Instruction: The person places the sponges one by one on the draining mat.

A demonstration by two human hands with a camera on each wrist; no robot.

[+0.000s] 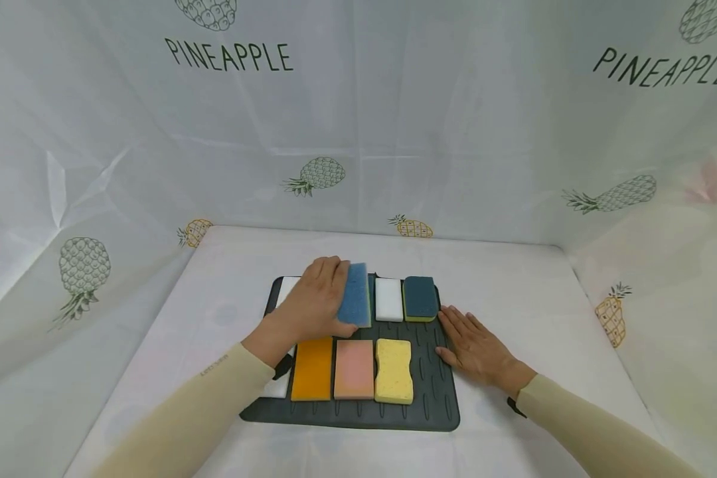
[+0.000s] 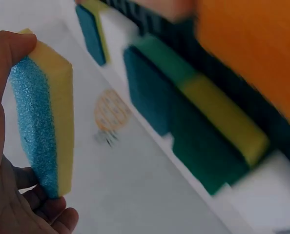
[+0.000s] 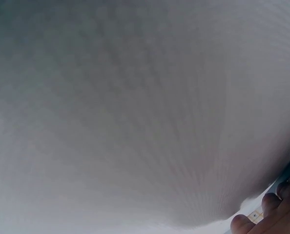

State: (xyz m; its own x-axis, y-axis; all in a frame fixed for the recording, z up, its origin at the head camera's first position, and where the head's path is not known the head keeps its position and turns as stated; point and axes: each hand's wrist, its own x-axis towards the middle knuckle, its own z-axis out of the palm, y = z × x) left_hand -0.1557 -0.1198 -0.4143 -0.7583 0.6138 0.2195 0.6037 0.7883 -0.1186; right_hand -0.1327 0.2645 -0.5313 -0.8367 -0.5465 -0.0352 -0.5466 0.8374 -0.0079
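Observation:
My left hand (image 1: 311, 299) grips a blue-and-yellow sponge (image 1: 355, 295) between thumb and fingers, above the back row of a dark ribbed mat (image 1: 433, 405). The left wrist view shows this sponge (image 2: 42, 117) tilted on edge, its blue face and yellow side visible. Under and beside it sit a dark teal sponge (image 2: 145, 90) and a green one (image 2: 211, 156). My right hand (image 1: 475, 348) lies with straight fingers against the mat's right edge, near a dark blue-and-yellow sponge (image 1: 421, 297). Only its fingertips (image 3: 242, 224) show in the right wrist view.
In the mat's front row lie a white block (image 1: 277, 388), an orange sponge (image 1: 312, 372), a pink one (image 1: 354, 370) and a yellow notched one (image 1: 394, 372). Another white block (image 1: 389, 300) lies in the back row. A pineapple-printed sheet (image 1: 442, 119) hangs behind the white-covered table (image 1: 514, 279).

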